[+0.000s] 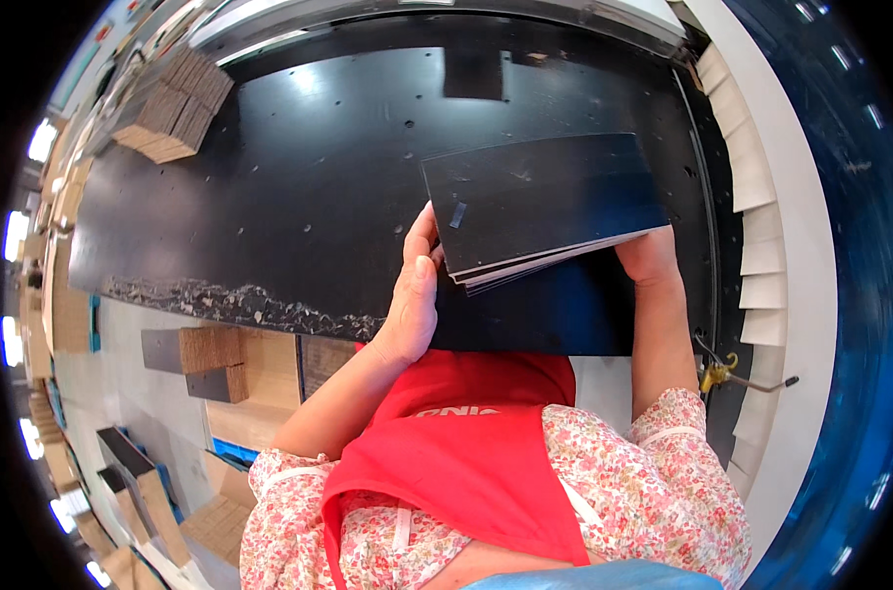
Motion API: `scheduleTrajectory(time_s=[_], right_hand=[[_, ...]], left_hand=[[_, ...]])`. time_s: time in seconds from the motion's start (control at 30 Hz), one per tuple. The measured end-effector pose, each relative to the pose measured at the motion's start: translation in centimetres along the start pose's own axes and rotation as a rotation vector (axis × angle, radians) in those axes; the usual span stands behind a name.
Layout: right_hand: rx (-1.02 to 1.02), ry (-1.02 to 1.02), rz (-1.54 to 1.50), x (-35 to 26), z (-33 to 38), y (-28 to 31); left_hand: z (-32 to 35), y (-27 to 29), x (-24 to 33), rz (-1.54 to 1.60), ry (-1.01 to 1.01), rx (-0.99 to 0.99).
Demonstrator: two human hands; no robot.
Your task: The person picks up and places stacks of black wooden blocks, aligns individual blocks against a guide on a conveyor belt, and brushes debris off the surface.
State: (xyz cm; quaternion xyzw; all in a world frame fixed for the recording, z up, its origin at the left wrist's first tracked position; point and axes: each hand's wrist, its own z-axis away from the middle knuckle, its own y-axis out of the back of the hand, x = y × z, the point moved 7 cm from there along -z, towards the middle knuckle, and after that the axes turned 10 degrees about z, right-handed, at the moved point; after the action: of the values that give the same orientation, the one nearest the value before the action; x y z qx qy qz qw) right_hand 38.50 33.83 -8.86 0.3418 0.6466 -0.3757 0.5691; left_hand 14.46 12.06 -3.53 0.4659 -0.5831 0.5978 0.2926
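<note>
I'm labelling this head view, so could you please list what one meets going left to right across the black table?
Stack of brown cardboard pieces → left hand → stack of black sheets → right hand.

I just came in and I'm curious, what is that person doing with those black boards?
A person holds a small stack of thin black boards with both hands over a big black worktable. The left hand grips the stack's left edge, the right hand supports it underneath. A pile of brown cardboard pieces sits at the table's far left.

Left hand (412, 300) grips stack of black sheets (545, 202) at near-left corner | right hand (648, 258) supports near-right edge | above black worktable (299, 187)
</note>
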Motion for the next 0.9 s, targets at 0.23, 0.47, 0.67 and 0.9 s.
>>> scheduleTrajectory(time_s=[0.23,0.47,0.67,0.9], right_hand=[[0.361,0.157,0.372,-10.0,0.5,-2.4],[0.256,0.802,0.992,-19.8,4.5,-8.3],[-0.152,0.808,1.458,-19.1,5.0,-14.0],[-0.277,0.738,1.564,-19.4,5.0,-16.0]], left_hand=[[1.0,-0.2,9.3,-0.821,-0.709,0.088],[-0.8,-3.7,11.1,-1.278,-0.713,-0.220],[-2.2,1.4,12.1,-1.365,-0.644,0.140],[-1.4,1.6,10.6,-1.100,-0.587,-0.030]])
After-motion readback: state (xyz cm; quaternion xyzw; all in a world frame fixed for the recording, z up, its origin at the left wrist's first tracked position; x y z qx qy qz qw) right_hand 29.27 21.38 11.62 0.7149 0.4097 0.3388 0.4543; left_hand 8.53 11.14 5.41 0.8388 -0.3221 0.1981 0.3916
